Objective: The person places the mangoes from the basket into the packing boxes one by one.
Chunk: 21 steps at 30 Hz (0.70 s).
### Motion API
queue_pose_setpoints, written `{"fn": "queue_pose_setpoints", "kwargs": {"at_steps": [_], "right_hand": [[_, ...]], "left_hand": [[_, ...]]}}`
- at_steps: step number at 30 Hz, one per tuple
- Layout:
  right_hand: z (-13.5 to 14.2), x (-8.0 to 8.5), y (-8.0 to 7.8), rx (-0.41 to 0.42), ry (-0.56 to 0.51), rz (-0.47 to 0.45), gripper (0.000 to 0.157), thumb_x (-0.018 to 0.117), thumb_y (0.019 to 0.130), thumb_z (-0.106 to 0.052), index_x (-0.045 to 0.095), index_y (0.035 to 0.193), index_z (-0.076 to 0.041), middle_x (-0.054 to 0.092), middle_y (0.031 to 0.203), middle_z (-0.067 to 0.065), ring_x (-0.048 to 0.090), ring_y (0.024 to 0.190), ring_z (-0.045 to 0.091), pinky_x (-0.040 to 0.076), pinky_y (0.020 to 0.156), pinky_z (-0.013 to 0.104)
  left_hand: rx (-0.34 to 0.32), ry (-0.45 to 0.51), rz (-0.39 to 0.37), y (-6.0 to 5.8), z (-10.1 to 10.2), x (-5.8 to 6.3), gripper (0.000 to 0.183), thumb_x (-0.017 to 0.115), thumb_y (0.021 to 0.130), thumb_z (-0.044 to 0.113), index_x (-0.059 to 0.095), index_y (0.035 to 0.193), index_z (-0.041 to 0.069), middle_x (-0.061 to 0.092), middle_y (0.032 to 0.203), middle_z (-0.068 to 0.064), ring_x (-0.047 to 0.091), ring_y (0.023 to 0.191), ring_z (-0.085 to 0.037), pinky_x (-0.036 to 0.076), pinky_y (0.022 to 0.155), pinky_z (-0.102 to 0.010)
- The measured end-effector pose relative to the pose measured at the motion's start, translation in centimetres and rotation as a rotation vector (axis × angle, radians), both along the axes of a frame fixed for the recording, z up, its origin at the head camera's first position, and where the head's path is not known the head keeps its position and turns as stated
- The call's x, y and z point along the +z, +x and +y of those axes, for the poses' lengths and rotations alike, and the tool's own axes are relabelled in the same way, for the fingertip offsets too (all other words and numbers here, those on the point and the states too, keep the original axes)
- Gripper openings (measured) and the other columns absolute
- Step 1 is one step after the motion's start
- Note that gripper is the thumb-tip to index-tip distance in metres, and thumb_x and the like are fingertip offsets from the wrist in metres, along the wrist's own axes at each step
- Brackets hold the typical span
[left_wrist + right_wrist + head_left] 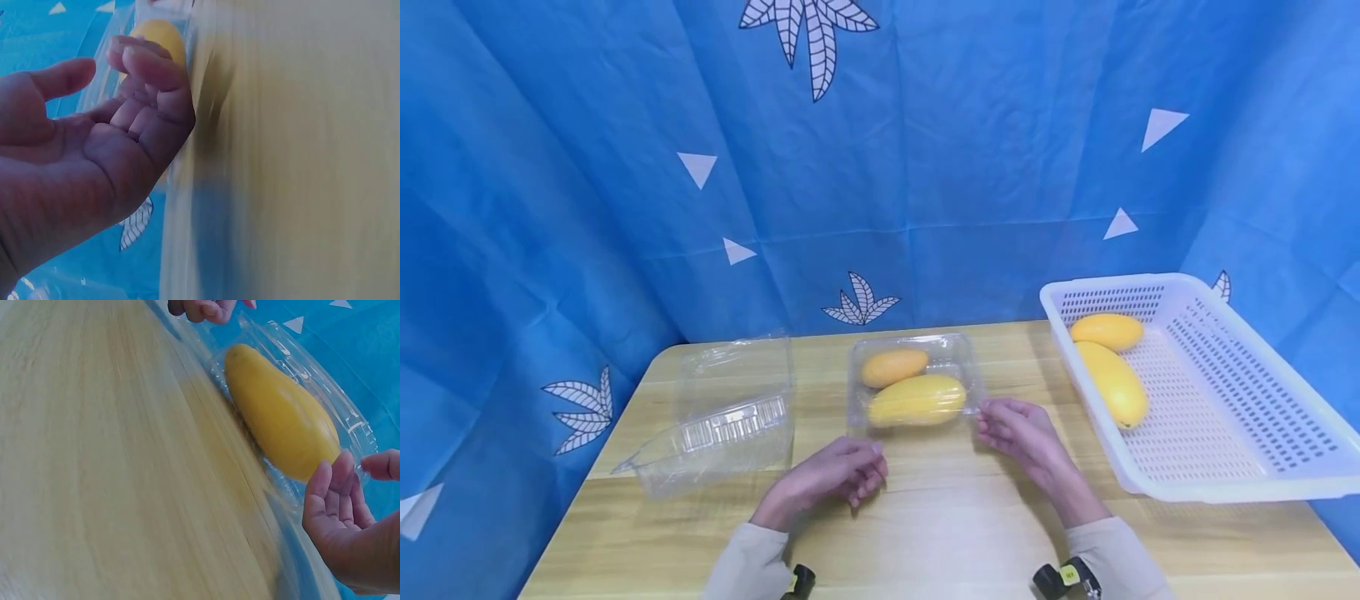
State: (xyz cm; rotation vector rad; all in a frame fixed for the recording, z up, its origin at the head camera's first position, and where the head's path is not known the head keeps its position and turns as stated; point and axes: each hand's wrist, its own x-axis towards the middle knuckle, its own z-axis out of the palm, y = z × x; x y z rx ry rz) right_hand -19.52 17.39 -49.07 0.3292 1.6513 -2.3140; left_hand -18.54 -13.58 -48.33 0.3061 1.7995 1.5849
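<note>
Left hand [833,473] loosely curled, holding nothing; right hand [1022,435] at the near right corner of the clear box [957,358], mid-table, whether pinching I can't tell; best, I judge, handled level, larger fruit [919,400] and smaller fruit [893,367] unpressed.

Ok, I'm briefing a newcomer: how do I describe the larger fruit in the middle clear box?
On the wooden table, left of the white basket, sits a clear plastic box with the right hand at its corner. Inside, the long yellow fruit lies nearer the person, bigger and yellower than the orange fruit behind it.
</note>
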Motion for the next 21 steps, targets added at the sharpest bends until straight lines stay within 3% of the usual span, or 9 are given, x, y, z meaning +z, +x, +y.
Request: {"fn": "queue_pose_setpoints", "kwargs": {"at_steps": [3, 7, 10, 14, 17, 21], "right_hand": [[0.0, -0.1, 0.0, 0.005, 0.002, 0.003, 0.042, 0.067, 0.086, -0.015, 0.052, 0.119, 0.008, 0.064, 0.104, 0.018, 0.064, 0.089, 0.022, 0.049, 0.089, 0.039], [0.1, -0.2, 0.0, 0.030, -0.002, 0.005, 0.042, 0.067, 0.087, -0.016, 0.053, 0.119, 0.007, 0.064, 0.104, 0.018, 0.064, 0.090, 0.022, 0.049, 0.089, 0.040], [0.3, -0.3, 0.0, 0.044, -0.003, 0.005, 0.040, 0.067, 0.087, -0.016, 0.054, 0.117, 0.007, 0.064, 0.102, 0.019, 0.064, 0.090, 0.023, 0.048, 0.090, 0.041], [0.6, -0.4, -0.2, 0.071, -0.002, 0.017, 0.040, 0.066, 0.088, -0.015, 0.053, 0.117, 0.010, 0.065, 0.100, 0.017, 0.063, 0.088, 0.022, 0.049, 0.089, 0.040], [0.7, -0.4, -0.2, 0.089, 0.006, 0.021, 0.040, 0.065, 0.089, -0.017, 0.053, 0.116, 0.010, 0.066, 0.096, 0.013, 0.063, 0.085, 0.019, 0.051, 0.086, 0.036], [0.6, -0.3, -0.2, 0.117, 0.029, 0.040, 0.033, 0.064, 0.089, -0.017, 0.058, 0.111, 0.007, 0.066, 0.091, 0.009, 0.063, 0.081, 0.017, 0.052, 0.081, 0.032]], "left_hand": [[-0.023, 0.025, 0.043, 0.4, 1.2, 0.1, 0.042, 0.044, 0.100, 0.027, 0.054, 0.104, -0.014, 0.054, 0.071, -0.005, 0.048, 0.057, -0.014, 0.045, 0.051, -0.025], [0.014, 0.054, 0.071, 0.7, 3.6, 0.2, 0.041, 0.049, 0.098, 0.029, 0.056, 0.107, -0.011, 0.056, 0.075, -0.008, 0.049, 0.058, -0.014, 0.045, 0.052, -0.025], [0.048, 0.098, 0.036, 0.8, 5.8, -0.2, 0.040, 0.053, 0.096, 0.029, 0.058, 0.111, -0.008, 0.058, 0.079, -0.011, 0.052, 0.060, -0.015, 0.046, 0.051, -0.026], [0.103, 0.200, -0.071, 0.6, 9.0, -1.0, 0.040, 0.056, 0.094, 0.027, 0.058, 0.116, -0.006, 0.060, 0.085, -0.011, 0.054, 0.064, -0.015, 0.048, 0.052, -0.028], [0.199, 0.298, -0.151, 0.4, 11.0, -1.4, 0.040, 0.058, 0.093, 0.025, 0.057, 0.117, -0.007, 0.061, 0.089, -0.008, 0.054, 0.067, -0.014, 0.047, 0.055, -0.027], [0.403, 0.421, -0.241, 0.4, 12.8, -1.4, 0.038, 0.065, 0.088, 0.024, 0.061, 0.113, -0.005, 0.065, 0.091, -0.007, 0.056, 0.070, -0.012, 0.045, 0.059, -0.025]]}}
